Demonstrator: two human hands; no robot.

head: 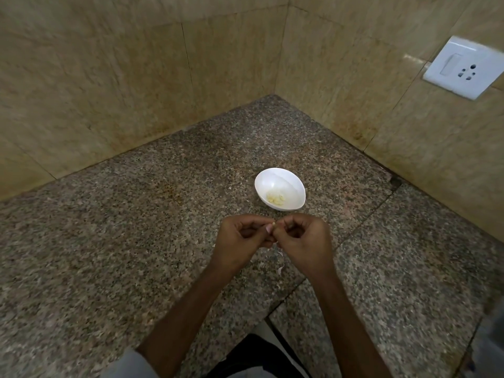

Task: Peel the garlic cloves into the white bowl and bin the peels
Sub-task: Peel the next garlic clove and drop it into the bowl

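A small white bowl (281, 188) stands on the granite counter and holds a few pale peeled garlic cloves (275, 198). Just in front of it, my left hand (242, 241) and my right hand (304, 238) meet fingertip to fingertip above the counter. Both pinch a small garlic clove (273, 224), of which only a pale tip shows between the fingers. A few thin whitish peels (281, 257) lie on the counter below and between my hands.
The speckled granite counter (163, 227) runs into a corner of beige tiled walls (136, 77). A white switch and socket plate (463, 68) sits on the right wall. The counter's front edge and my dark trousers (259, 356) show at the bottom.
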